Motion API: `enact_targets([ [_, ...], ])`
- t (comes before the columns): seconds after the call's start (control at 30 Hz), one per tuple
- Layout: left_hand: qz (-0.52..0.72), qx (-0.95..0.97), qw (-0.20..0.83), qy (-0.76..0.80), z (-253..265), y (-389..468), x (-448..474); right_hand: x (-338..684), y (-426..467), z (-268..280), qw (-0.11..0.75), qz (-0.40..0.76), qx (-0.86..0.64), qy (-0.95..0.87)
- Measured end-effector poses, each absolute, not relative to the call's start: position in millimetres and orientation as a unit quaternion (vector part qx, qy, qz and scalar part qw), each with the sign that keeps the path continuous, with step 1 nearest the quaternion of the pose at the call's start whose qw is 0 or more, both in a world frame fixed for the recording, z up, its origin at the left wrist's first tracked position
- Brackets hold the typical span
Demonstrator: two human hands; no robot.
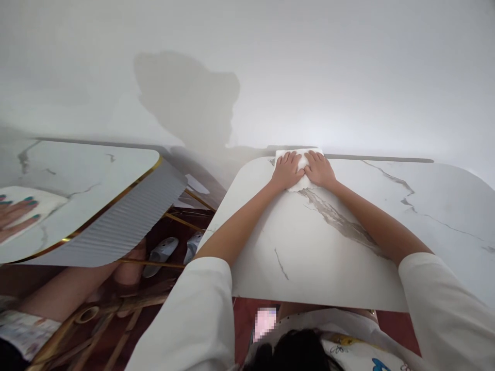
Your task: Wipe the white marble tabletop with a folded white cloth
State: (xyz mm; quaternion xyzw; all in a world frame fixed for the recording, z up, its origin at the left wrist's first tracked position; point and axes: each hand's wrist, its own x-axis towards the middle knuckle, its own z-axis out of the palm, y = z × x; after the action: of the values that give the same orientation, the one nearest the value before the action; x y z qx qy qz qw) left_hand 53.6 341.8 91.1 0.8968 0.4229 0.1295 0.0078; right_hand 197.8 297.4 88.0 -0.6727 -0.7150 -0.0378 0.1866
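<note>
A white cloth or paper towel [293, 182] lies flat at the far edge of a white marble-patterned tabletop [263, 247], close to the wall. On its left part rests my left hand [288, 171], palm down with the fingers stretched forward. My right hand [320, 169] presses down on the right part in the same way, fingers spread. The two thumbs nearly meet in the middle of the cloth. Both arms reach straight across the table from the near side.
Another person's hand [17, 214] lies on a white cloth on a second marbled table [96, 180] with a gold edge. A wooden chair frame [112, 314] and slippers [160, 256] are on the floor between. The white wall [348, 77] bounds both tables.
</note>
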Motion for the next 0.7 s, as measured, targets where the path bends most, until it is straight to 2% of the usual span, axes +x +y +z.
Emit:
enact_targets([
  [0.4, 0.113, 0.9, -0.026, 0.419, 96, 284, 55, 195, 242, 90, 0.161, -0.034, -0.693, -0.701],
  [0.7, 0.094, 0.917, 0.007, 0.387, 100, 210, 42, 181, 158, 92, 0.147, -0.043, -0.712, -0.686],
])
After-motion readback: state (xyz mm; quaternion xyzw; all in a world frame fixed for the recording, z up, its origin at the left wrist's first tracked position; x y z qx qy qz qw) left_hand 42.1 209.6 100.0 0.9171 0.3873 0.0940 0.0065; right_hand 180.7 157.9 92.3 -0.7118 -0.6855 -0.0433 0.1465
